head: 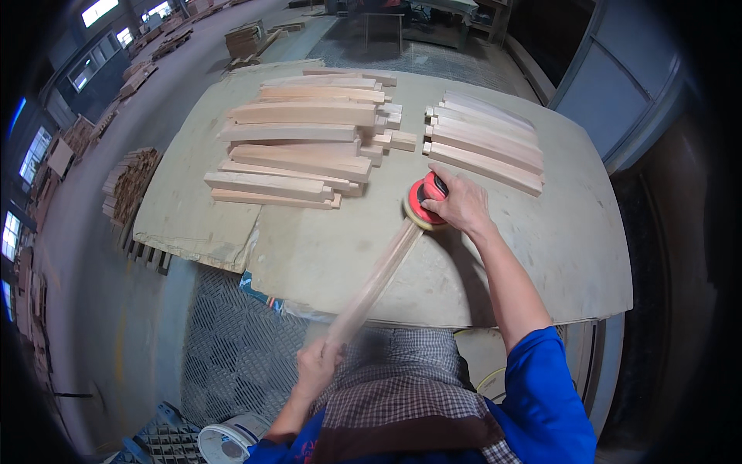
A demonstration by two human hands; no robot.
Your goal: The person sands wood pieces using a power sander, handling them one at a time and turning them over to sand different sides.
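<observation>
My right hand (465, 204) grips a red and black palm sander (418, 199) with a round yellowish pad. The pad's edge rests at the far end of a wooden strip (379, 267), over the tabletop. My left hand (317, 362) is closed around the near end of that strip, just off the table's front edge. The strip slants from my left hand up to the sander and looks slightly blurred. Beyond the sander, to the right, lies a row of several wooden pieces (487, 139) with tenoned ends. To the left is a larger, uneven pile of wooden pieces (301, 136).
A covered worktable (556, 249) spans the area before me, its front left covering torn. Below it lie a textured floor mat (232, 342) and a white bucket (223, 441). Stacked wood on a pallet (132, 182) stands left of the table. A grey panel (617, 87) rises at the right.
</observation>
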